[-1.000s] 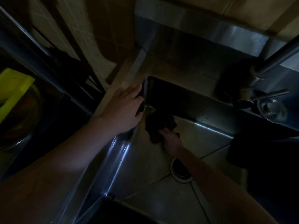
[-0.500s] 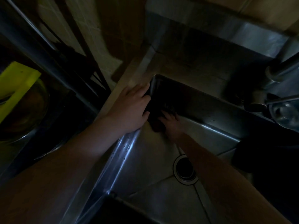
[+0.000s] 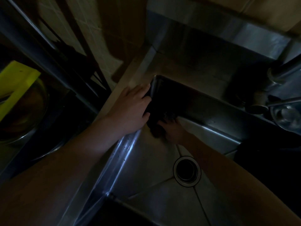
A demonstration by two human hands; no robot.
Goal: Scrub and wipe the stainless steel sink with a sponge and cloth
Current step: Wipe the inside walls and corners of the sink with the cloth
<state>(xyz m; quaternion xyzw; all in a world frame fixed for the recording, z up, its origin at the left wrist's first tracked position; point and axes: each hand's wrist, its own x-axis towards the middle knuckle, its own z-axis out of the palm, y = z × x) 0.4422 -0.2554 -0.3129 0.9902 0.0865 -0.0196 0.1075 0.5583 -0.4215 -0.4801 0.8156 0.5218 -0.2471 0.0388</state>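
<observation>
Pressing dark crumpled cloth (image 3: 156,128) into far-left corner of stainless steel sink (image 3: 146,168), right hand (image 3: 172,129) grips it (dim light); left hand (image 3: 132,108) flat, unclenched, on rim.

Dark cloth (image 3: 157,128), seemingly in sink (image 3: 146,168) corner

Left hand (image 3: 132,110) laid flat, palm down, fingers together and extended, thumb tucked toward the inner side. Left forearm bare, running in from the lower left. Right hand (image 3: 172,128) lower, fingers spread and pressed down (fingertips lost in shadow). Right forearm bare, entering from the lower right. Hands near, not touching.
</observation>
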